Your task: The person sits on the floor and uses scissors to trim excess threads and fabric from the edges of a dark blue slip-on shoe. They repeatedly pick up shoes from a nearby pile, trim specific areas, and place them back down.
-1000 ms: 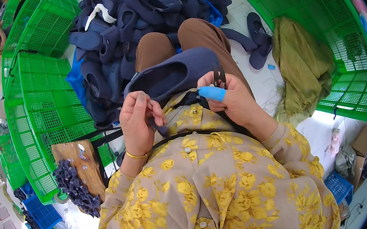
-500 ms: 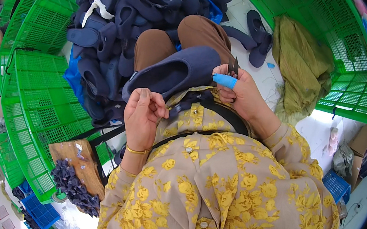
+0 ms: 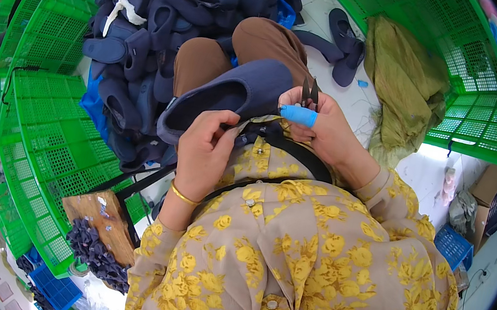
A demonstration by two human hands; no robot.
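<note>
A dark navy slip-on shoe (image 3: 261,81) lies tilted across my lap, its opening facing up. My left hand (image 3: 204,147), a gold bangle at the wrist, is closed at the shoe's near edge with thumb and fingertips drawn together. What it pinches, if anything, is too small to make out. Black thread snips (image 3: 311,93) are in my right hand (image 3: 326,125), blades pointing up and away just right of the shoe's toe. Blue tape (image 3: 298,116) wraps one digit of that hand. Small dark pieces (image 3: 259,132) sit at my waist, partly hidden.
A big heap of navy shoes (image 3: 174,11) rises beyond my knees. Green crates (image 3: 47,141) line the left, and another green crate (image 3: 484,122) stands far right beside an olive cloth (image 3: 399,81). A wooden block (image 3: 100,215) sits at lower left above dark scraps (image 3: 103,255).
My left hand has turned and moved right and slightly up, fingers now curled at the shoe's near edge. My right hand keeps the snips with little movement. The view has shifted slightly.
</note>
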